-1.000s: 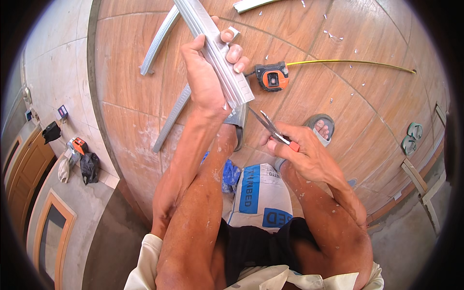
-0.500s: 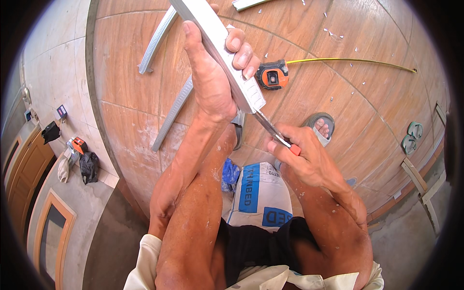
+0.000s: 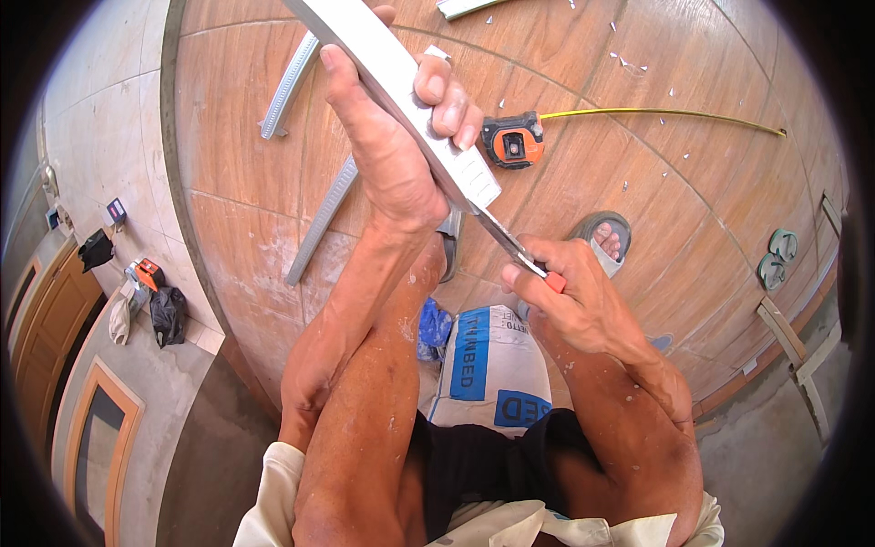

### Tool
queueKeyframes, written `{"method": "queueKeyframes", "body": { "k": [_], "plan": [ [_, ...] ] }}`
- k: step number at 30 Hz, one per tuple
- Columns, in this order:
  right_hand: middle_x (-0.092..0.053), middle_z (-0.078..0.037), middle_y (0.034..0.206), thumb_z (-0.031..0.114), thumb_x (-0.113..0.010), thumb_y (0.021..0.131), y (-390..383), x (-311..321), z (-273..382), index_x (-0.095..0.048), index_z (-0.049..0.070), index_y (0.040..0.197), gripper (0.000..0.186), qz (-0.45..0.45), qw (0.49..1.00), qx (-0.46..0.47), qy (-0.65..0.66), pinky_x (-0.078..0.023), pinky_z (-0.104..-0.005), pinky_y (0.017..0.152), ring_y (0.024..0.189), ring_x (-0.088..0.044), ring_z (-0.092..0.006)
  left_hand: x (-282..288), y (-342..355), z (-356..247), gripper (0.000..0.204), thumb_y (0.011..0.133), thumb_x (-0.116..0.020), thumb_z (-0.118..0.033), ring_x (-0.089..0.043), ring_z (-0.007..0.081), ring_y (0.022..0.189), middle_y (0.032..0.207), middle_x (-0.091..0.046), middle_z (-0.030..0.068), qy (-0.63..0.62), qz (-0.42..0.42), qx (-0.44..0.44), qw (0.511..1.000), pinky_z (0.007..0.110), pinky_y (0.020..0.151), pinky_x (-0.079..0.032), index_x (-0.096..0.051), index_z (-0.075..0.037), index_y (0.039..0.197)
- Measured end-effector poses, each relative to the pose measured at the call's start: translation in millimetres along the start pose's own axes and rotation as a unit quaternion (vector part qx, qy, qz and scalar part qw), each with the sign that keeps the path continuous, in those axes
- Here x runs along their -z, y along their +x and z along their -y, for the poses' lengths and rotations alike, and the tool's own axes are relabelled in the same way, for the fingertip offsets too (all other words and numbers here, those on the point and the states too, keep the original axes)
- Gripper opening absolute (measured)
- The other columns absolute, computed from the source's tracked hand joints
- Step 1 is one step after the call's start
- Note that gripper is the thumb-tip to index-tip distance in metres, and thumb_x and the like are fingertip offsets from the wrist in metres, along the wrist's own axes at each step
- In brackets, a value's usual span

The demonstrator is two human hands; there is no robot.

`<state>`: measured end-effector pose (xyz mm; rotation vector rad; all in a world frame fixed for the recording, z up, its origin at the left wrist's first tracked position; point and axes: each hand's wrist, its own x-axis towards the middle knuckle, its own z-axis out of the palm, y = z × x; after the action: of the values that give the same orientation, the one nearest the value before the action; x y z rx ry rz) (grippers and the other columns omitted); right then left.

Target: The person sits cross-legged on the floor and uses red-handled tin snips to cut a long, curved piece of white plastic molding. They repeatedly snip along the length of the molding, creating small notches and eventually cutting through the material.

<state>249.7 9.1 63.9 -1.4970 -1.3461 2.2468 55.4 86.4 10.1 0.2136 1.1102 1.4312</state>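
Observation:
A long silvery metal channel (image 3: pixel 378 64) slants across the upper middle, its near end toward me. My left hand (image 3: pixel 396 159) is closed around it, thumb on the left side and fingertips curled over the right. My right hand (image 3: pixel 579 287) is closed on a pair of metal snips (image 3: pixel 501 237) with a red grip end. The tips of the snips meet the near end of the channel; how far the blades are apart is hard to make out. Much of the handles is hidden in my palm.
On the wood-look tiles lie an orange-and-black tape measure (image 3: pixel 513 143) with its yellow blade drawn out, two ridged metal strips (image 3: pixel 325 219), and small metal scraps (image 3: pixel 629 64). A white-and-blue sack (image 3: pixel 499 374) stands between my legs. Green slippers (image 3: pixel 775 260) lie far right.
My left hand and the channel have shifted slightly left, and the channel slants more. The right hand with the snips has barely moved.

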Motion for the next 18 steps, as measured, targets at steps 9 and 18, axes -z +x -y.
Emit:
{"method": "queueKeyframes", "body": {
  "k": [9,18],
  "plan": [
    [-0.052,-0.008,0.065,0.031,-0.063,0.103,0,1,4,-0.061,-0.003,0.082,0.040,0.022,0.999,-0.039,0.011,-0.040,-0.0374,0.061,0.064,-0.048,-0.0163,18,1,-2,0.064,0.111,-0.046,-0.072,-0.046,0.0092,0.057,0.080,-0.047,-0.0039,-0.048,0.095,0.040,0.994,0.027,0.046,-0.049,-0.049,-0.022,0.149],
    [-0.055,-0.009,0.066,0.033,-0.063,0.101,1,1,8,-0.064,-0.004,0.085,0.040,0.020,0.999,-0.038,0.021,-0.042,-0.0380,0.063,0.065,-0.051,-0.0173,10,-5,-7,0.062,0.111,-0.044,-0.072,-0.045,0.0073,0.057,0.081,-0.044,-0.0053,-0.016,0.049,0.025,0.998,0.025,0.046,-0.049,-0.052,-0.023,0.150]
  ]
}}
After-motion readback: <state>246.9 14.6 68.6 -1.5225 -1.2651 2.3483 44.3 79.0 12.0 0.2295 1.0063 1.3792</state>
